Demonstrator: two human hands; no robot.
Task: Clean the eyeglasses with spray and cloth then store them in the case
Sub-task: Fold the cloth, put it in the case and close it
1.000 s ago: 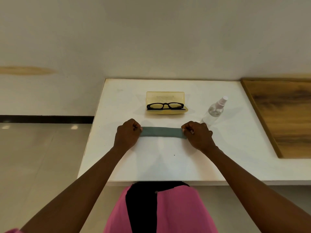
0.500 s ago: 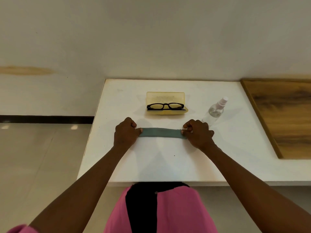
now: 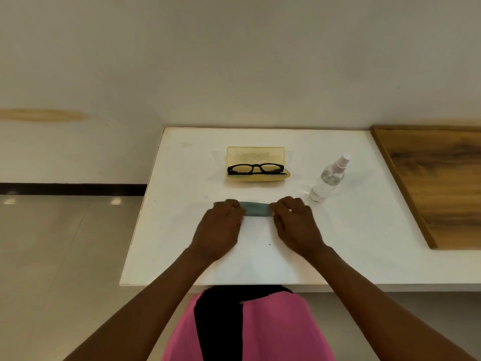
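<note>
Eyeglasses [image 3: 255, 169]: black frame, folded, resting in open case. Case [image 3: 255, 157]: translucent yellow, lid raised, centre of frame. Spray bottle [image 3: 328, 182]: clear, white nozzle, upright, right of case. Cloth [image 3: 257, 208]: grey-green, folded strip, flat, below case.

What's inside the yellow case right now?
The black glasses lie in the open yellow case, lid up behind them. The folded arms and the case floor under the frame are mostly hidden.

both arms reach forward, left hand [image 3: 221, 225] and right hand [image 3: 295, 224] palm-down, fingers curled.
</note>
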